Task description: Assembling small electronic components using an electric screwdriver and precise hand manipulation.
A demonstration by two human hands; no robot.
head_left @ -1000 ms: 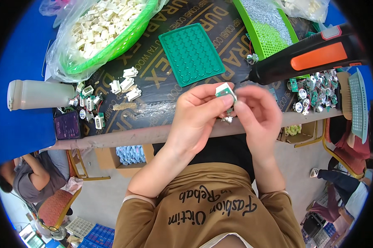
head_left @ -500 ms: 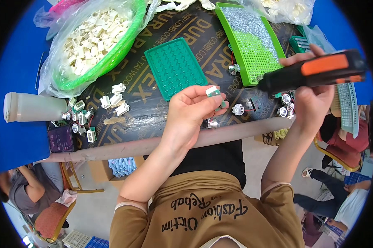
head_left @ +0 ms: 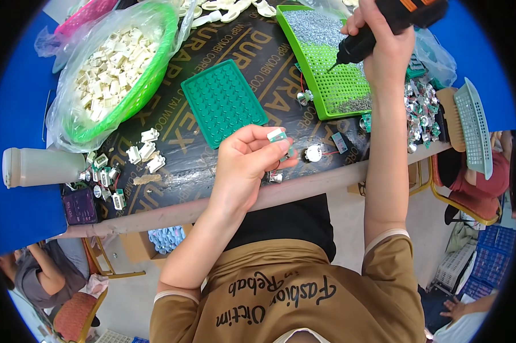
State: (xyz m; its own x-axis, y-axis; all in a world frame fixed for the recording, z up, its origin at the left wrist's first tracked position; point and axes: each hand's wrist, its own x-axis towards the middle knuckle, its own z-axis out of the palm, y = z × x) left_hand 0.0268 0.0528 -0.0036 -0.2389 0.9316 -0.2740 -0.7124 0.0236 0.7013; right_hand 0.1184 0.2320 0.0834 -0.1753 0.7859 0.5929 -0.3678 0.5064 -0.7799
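Observation:
Between the thumb and fingers of my left hand (head_left: 241,166) is a small white plastic housing (head_left: 276,135) with a green circuit board on it. My right hand (head_left: 388,57) grips a black electric screwdriver (head_left: 358,48) with orange marks. Its thin tip points down over a lime-green perforated tray (head_left: 341,88), which has small silvery screws massed at its far end and a few at the near end. Whether the tip touches the tray, I cannot tell. Right of my left hand lies a silver lamp reflector (head_left: 313,153), wired to a green board (head_left: 339,143).
A dark green pocketed tray (head_left: 223,103) lies mid-table. At left stand a lined green basket (head_left: 169,63) of white housings and a whitish bottle (head_left: 43,167). Loose housings (head_left: 148,150) lie nearby. Reflector assemblies (head_left: 423,114) are heaped at right, beside a pale green basket (head_left: 474,128).
My right hand has swung the screwdriver up and away from me, over the screw tray. My left hand keeps the white housing, slightly lower left in view. The whole view has shifted a little.

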